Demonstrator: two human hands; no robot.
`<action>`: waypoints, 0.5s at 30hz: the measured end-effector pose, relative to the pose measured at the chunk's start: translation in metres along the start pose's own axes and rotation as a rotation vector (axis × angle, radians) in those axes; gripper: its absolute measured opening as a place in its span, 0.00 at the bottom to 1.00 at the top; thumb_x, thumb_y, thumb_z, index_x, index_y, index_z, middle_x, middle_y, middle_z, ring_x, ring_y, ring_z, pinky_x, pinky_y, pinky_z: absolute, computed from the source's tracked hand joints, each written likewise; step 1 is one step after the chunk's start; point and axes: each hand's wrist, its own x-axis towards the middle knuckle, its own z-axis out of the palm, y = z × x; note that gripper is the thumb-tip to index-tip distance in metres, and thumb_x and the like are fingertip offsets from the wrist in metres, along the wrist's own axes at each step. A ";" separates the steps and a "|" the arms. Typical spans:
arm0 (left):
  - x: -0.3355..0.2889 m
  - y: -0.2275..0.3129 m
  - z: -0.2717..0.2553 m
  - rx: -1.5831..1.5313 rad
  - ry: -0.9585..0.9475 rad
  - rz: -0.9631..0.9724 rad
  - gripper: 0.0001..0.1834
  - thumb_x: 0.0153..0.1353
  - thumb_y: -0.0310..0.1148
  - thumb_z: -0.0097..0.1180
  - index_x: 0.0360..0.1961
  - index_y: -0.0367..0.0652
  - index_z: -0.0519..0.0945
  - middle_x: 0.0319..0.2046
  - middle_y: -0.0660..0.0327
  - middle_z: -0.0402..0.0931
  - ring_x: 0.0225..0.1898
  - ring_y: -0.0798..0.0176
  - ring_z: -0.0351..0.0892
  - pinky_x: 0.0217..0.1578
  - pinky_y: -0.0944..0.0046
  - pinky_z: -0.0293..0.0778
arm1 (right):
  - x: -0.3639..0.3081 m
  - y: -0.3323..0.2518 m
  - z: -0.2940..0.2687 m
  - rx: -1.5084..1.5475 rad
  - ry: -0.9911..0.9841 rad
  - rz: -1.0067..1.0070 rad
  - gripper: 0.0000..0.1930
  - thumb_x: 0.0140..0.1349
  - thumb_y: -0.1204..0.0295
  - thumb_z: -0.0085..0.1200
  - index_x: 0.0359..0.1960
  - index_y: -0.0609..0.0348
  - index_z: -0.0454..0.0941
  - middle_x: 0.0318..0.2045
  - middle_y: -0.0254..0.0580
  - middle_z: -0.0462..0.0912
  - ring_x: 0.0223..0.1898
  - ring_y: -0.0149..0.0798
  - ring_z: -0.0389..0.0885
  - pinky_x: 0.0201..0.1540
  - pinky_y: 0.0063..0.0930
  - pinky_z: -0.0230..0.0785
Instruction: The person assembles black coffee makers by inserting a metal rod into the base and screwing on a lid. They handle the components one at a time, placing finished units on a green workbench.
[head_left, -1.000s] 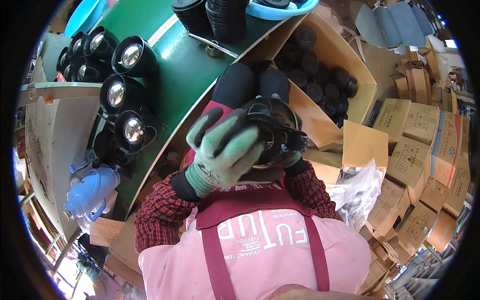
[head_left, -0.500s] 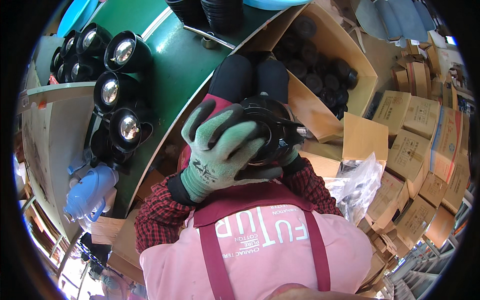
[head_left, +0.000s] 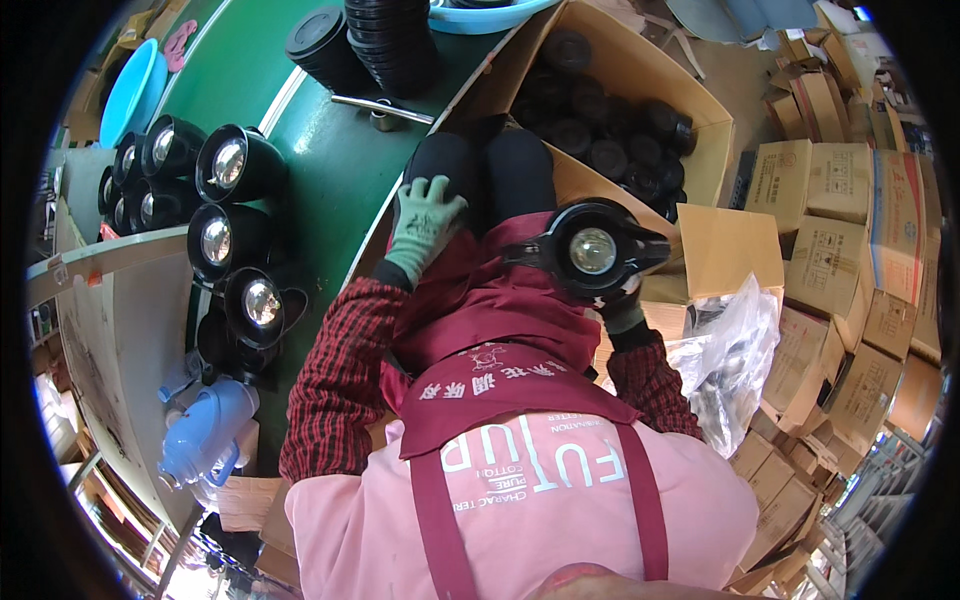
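Note:
A black vacuum jug (head_left: 593,252) with a silvery round interior is held over the right side of my lap, its open mouth facing up. My right hand (head_left: 624,312), in a green glove, grips it from the near side; most of those fingers are hidden under the jug. On my left knee lies my left hand (head_left: 428,222), gloved too, fingers spread and nothing in them. Several similar black jugs (head_left: 235,165) lie on the green table (head_left: 325,180) to the left, their shiny mouths facing me.
An open carton (head_left: 705,150) of round black parts stands ahead on the right. Stacked black lids (head_left: 395,50) and a metal bar (head_left: 385,108) are on the table. A blue pitcher (head_left: 212,428) is at left. Clear plastic (head_left: 735,350) and stacked cartons (head_left: 840,190) fill the right.
My left hand has come off the jug and moved forward to my knee. My right hand has carried the jug rightward and tipped its mouth up into view. The whole view has shifted slightly.

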 end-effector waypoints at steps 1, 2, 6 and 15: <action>0.013 -0.009 0.010 0.074 0.100 0.065 0.12 0.53 0.45 0.68 0.38 0.59 0.84 0.49 0.62 0.74 0.52 0.53 0.72 0.52 0.48 0.67 | -0.004 -0.001 -0.012 -0.172 0.015 -0.066 0.48 0.53 0.53 0.72 0.71 0.58 0.58 0.63 0.47 0.73 0.65 0.45 0.72 0.70 0.43 0.62; 0.026 -0.012 0.008 0.090 0.054 0.105 0.12 0.54 0.45 0.67 0.39 0.59 0.84 0.49 0.62 0.75 0.52 0.54 0.73 0.51 0.48 0.67 | -0.008 -0.004 -0.022 -0.282 0.028 -0.106 0.52 0.50 0.51 0.74 0.72 0.57 0.56 0.64 0.46 0.73 0.66 0.45 0.71 0.71 0.44 0.60; 0.046 -0.028 0.003 -0.064 0.032 0.025 0.14 0.56 0.45 0.66 0.43 0.56 0.83 0.48 0.61 0.76 0.52 0.53 0.75 0.51 0.48 0.68 | -0.022 -0.016 -0.043 -0.374 0.111 -0.091 0.53 0.46 0.52 0.75 0.71 0.56 0.57 0.64 0.47 0.72 0.65 0.46 0.72 0.68 0.44 0.61; 0.058 -0.008 -0.061 0.280 -0.284 0.049 0.13 0.58 0.41 0.65 0.43 0.52 0.83 0.49 0.57 0.80 0.54 0.48 0.79 0.51 0.42 0.75 | -0.034 -0.007 -0.041 -0.403 0.156 -0.052 0.47 0.54 0.46 0.67 0.71 0.55 0.59 0.66 0.47 0.71 0.67 0.48 0.69 0.72 0.49 0.59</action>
